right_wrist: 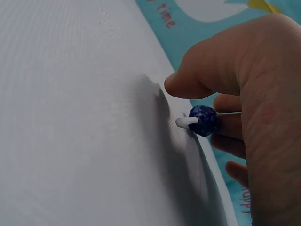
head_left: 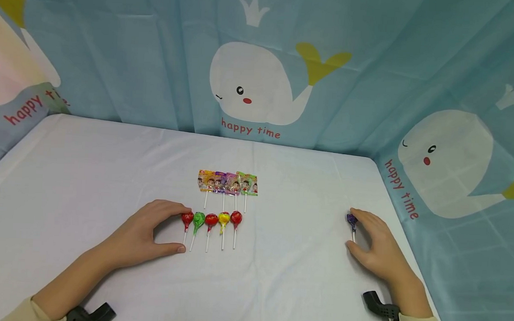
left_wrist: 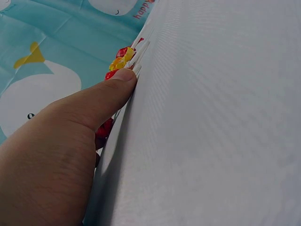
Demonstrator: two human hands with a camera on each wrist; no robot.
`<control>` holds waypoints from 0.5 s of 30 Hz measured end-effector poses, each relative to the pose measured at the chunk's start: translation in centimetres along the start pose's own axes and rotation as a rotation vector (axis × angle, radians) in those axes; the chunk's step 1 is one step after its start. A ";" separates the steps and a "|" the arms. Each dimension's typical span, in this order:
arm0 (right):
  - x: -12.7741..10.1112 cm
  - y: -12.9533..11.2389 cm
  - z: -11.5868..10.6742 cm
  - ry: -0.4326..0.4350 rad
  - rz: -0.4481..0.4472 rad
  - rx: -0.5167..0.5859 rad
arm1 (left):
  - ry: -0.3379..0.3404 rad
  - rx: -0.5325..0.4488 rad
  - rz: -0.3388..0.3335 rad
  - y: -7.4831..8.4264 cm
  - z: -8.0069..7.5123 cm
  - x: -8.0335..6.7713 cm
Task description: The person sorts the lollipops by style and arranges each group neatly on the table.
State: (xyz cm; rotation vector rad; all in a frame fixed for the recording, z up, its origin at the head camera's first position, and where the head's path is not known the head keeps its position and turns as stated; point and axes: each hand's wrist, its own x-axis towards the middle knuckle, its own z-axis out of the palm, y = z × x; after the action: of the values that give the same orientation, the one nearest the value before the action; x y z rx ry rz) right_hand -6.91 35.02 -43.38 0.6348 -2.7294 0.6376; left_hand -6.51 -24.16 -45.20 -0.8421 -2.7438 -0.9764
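In the head view a row of lollipops lies on the white table: a red lollipop at the left end, then a green lollipop, a red one, a yellow lollipop and another red one. My left hand is at the row's left end, index fingertip at the end red candy and thumb near the stick bottoms. Far to the right, my right hand has fingers and thumb spread about a purple lollipop. In the right wrist view its thumb is apart from the purple lollipop, whose candy is by the fingers.
Several lollipops in flat printed wrappers lie overlapping behind the row, sticks toward me. The white tablecloth spreads between the hands. A blue whale-print curtain hangs behind the table and along its sides.
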 end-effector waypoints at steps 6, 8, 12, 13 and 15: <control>-0.2 0.3 -0.2 -0.025 0.017 0.013 | -0.001 -0.002 0.003 0.0 -0.1 0.1; -0.3 0.3 -0.3 -0.027 0.025 0.018 | -0.001 -0.004 0.005 0.0 -0.1 0.1; -0.3 0.2 -0.4 -0.042 0.037 0.023 | -0.002 -0.010 0.008 0.0 -0.1 0.0; -0.3 0.2 -0.5 -0.046 0.039 0.025 | -0.002 -0.011 0.009 0.0 -0.1 0.0; -0.3 0.1 -0.5 -0.054 0.046 0.032 | -0.001 -0.011 0.010 0.0 -0.1 0.0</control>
State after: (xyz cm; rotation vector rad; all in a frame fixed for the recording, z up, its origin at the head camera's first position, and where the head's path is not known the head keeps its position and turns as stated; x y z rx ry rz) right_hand -6.61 35.50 -43.09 0.6069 -2.7963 0.6864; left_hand -6.55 -24.21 -45.10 -0.8576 -2.7350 -0.9910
